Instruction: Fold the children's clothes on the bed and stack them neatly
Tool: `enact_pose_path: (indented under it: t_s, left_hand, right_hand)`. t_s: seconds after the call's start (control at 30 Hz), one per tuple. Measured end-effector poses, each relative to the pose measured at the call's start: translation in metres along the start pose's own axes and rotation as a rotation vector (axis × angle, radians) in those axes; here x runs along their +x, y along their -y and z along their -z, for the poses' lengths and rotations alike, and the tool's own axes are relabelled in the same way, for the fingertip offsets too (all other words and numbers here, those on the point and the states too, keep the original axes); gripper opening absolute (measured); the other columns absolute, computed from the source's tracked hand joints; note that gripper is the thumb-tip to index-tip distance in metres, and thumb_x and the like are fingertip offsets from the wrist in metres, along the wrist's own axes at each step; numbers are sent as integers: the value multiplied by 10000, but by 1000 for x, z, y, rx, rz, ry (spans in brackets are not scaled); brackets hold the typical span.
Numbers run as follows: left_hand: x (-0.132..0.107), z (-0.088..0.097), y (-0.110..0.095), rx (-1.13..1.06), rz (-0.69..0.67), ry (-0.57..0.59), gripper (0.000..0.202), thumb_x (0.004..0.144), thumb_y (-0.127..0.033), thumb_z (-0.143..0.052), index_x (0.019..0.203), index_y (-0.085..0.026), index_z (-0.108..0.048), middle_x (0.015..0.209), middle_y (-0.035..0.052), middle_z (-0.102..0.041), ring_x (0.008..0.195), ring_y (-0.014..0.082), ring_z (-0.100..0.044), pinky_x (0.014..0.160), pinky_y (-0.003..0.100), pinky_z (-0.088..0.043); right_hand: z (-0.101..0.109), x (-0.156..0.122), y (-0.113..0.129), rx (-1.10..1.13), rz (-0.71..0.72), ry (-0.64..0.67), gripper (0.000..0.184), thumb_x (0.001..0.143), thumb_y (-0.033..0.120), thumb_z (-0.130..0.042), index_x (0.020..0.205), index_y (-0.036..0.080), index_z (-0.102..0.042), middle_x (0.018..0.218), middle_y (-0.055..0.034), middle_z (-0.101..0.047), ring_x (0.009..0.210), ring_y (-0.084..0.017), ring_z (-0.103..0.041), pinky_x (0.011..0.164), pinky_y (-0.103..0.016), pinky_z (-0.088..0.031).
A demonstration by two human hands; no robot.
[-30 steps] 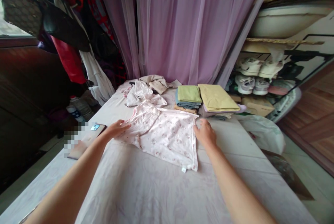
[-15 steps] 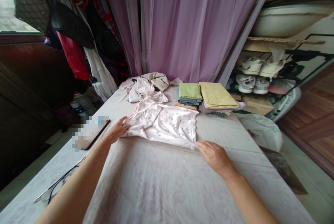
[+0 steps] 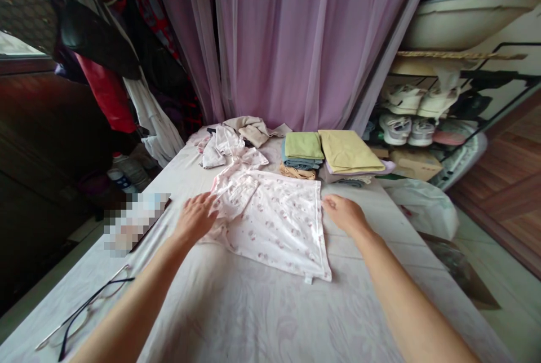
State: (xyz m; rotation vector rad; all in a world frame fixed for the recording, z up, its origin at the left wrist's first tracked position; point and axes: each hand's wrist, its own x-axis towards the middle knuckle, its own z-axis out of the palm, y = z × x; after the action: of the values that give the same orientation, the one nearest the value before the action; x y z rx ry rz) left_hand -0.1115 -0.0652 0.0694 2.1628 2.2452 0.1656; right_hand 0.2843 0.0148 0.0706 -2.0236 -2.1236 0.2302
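Note:
A small white garment with a pink print point(image 3: 279, 222) lies spread flat on the pale bedsheet point(image 3: 253, 318). My left hand point(image 3: 195, 218) rests on the garment's left edge, palm down with fingers stretched out, beside a folded-in sleeve. My right hand point(image 3: 344, 213) touches the garment's right edge near its upper corner, fingers loosely curled at the hem. A small tag sticks out at the lower right corner of the garment.
Unfolded pale clothes point(image 3: 236, 140) lie heaped at the far end. Folded green and yellow stacks point(image 3: 333, 151) sit to the right of them. Glasses point(image 3: 84, 309) and a phone lie at the left. Purple curtain point(image 3: 296, 41) behind; shoe rack point(image 3: 422, 118) right.
The garment's lower half, folded up half a second ago, now lies open and flat again. My right hand moved from the lower corner up to the right edge; my left hand shifted onto the cloth.

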Motion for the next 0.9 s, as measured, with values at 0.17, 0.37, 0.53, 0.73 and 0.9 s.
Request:
enact_pose_path:
  t_s: [0.17,0.37,0.53,0.73,0.9]
  left_hand:
    - [10,-26,-32,-127,-321,51,439,950,-436,-457,1330,-265,-594,1452,74,-540,1396,305,-407,1167,537,-264]
    - [3,-47,-38,-132,-379,30,601,939,-595,-429,1433,-257,-490,1530,100,-440,1425,314,-356,1180,551,-227]
    - [2,-50,-36,-126,-395,7,645,918,-623,-452,1439,-245,-489,1532,121,-429,1428,333,-345,1181,558,-224]
    - [3,-48,-39,-128,-387,15,644,911,-617,-466,1432,-240,-502,1523,129,-441,1419,348,-359,1168,574,-254]
    - [3,-49,-38,-159,-386,-15,609,908,-594,-488,1415,-257,-521,1510,111,-463,1408,334,-380,1175,560,-250]
  right_hand:
    - [-22,57,12,43,-223,-15,466,919,414,-480,1302,175,-595,1189,-133,-706,1073,-275,-656,816,-329,-475]
    - [-28,67,18,-13,-224,-56,369,910,419,-494,1142,213,-694,1169,-144,-694,1026,-279,-665,774,-321,-479]
    - [-32,63,15,-44,-237,-123,363,954,356,-442,1192,177,-651,1188,-167,-676,1023,-284,-664,802,-350,-485]
    - [-39,59,3,276,-301,-63,438,899,368,-547,1279,158,-604,1124,-133,-726,1052,-277,-667,840,-333,-494]
    - [-51,35,-18,503,-325,60,394,848,351,-577,1164,134,-669,1076,-117,-743,754,-189,-716,685,-261,-526]
